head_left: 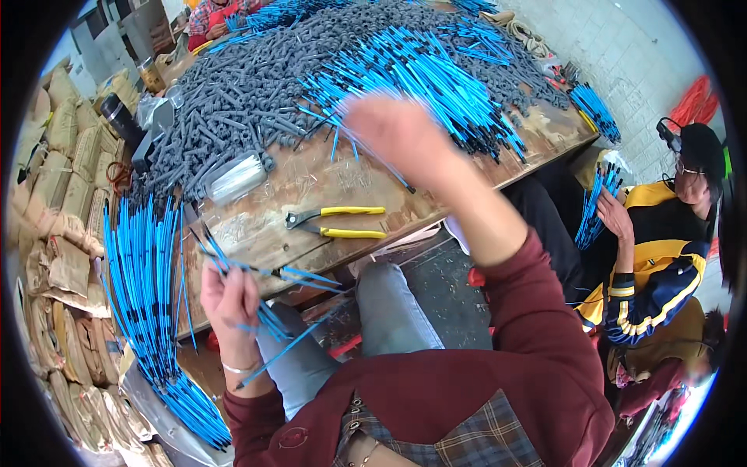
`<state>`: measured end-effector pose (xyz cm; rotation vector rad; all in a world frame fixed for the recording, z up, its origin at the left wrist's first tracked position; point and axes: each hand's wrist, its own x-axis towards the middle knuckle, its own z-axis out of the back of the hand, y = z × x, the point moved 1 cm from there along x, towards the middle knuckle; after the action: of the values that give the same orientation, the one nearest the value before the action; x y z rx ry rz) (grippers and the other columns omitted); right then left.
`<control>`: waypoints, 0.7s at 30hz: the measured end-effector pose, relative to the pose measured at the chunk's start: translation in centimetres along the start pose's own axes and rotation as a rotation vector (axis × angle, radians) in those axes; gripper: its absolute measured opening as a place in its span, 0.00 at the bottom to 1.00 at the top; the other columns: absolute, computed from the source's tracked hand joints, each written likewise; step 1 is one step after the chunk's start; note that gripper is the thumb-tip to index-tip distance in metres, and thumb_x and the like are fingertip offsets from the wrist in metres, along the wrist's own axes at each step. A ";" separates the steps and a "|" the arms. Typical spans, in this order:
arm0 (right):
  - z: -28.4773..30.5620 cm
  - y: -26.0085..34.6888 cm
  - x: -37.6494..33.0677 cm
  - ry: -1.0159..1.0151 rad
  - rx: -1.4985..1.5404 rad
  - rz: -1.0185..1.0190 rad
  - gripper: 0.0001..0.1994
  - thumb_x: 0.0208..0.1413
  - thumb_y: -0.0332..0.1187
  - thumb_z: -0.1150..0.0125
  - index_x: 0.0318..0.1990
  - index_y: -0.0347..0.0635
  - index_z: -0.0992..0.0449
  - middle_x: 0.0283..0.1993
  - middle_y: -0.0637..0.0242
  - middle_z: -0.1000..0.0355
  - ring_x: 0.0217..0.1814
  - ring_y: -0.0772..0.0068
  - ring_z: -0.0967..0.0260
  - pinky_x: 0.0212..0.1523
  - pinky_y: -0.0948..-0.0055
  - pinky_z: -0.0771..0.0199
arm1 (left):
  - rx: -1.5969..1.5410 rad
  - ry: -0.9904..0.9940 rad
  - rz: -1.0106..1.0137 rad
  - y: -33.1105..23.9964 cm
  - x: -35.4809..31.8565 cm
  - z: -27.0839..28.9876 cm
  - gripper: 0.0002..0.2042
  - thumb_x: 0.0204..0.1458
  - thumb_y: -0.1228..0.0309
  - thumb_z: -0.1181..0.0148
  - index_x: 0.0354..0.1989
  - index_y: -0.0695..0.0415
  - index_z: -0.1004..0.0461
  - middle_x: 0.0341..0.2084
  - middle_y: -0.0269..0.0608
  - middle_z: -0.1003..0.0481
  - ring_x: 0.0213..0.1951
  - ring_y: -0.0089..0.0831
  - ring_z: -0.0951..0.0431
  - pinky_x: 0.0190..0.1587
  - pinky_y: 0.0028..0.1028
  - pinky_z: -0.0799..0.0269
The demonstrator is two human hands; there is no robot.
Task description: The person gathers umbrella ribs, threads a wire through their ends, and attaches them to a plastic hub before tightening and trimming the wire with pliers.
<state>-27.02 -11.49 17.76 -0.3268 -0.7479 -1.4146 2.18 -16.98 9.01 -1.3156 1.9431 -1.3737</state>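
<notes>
My left hand [229, 300] is closed round several thin blue rods with black sections [268, 319], which fan out to both sides over my lap at the table's front edge. My right hand [397, 132] is blurred by motion above the near left end of a big heap of blue rods [436, 82]. One long rod [389, 167] slants out below it; whether the fingers hold it cannot be made out. Between my hands lie end-cutting pliers with yellow handles [350, 210] on the wooden table [420, 204].
A large mound of grey plastic plugs [241, 101] covers the table's far side. A clear container [236, 179] lies before it. More blue rods [144, 272] are stacked at my left. Brown sacks [70, 179] line the left wall. At right a person [654, 241] holds blue rods.
</notes>
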 end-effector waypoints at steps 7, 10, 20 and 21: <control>4.0 -17.4 2.6 -0.171 -0.554 -0.550 0.11 0.49 0.37 0.48 0.36 0.45 0.24 0.36 0.56 0.28 0.38 0.52 0.30 0.39 0.58 0.29 | -0.088 -0.006 -0.003 -3.2 -3.1 1.4 0.06 0.51 0.77 0.50 0.36 0.60 0.36 0.16 0.35 0.34 0.13 0.20 0.37 0.14 0.17 0.43; 2.3 -19.7 3.0 -0.093 -0.524 -0.602 0.12 0.49 0.39 0.47 0.37 0.44 0.24 0.37 0.55 0.28 0.39 0.51 0.31 0.40 0.58 0.30 | 0.107 -0.166 0.109 -0.2 1.2 -1.5 0.06 0.52 0.78 0.52 0.39 0.62 0.35 0.16 0.38 0.33 0.14 0.23 0.34 0.16 0.20 0.38; 2.2 -14.6 7.8 -0.380 -0.458 -0.203 0.14 0.54 0.40 0.50 0.38 0.38 0.29 0.30 0.52 0.28 0.34 0.48 0.30 0.34 0.56 0.31 | -0.603 0.340 0.232 3.2 3.4 5.0 0.08 0.54 0.71 0.49 0.40 0.60 0.32 0.21 0.44 0.28 0.19 0.33 0.28 0.23 0.28 0.28; 2.8 -11.6 8.5 -0.409 -0.392 -0.040 0.13 0.55 0.40 0.51 0.36 0.38 0.29 0.28 0.55 0.28 0.30 0.52 0.29 0.32 0.59 0.30 | -0.562 0.309 0.221 3.2 3.7 5.2 0.08 0.54 0.71 0.49 0.40 0.59 0.31 0.22 0.45 0.27 0.20 0.34 0.26 0.26 0.30 0.26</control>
<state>-39.15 -18.15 22.70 -0.9309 -0.8034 -1.5498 2.91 -22.56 4.59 -1.0996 2.7328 -1.0018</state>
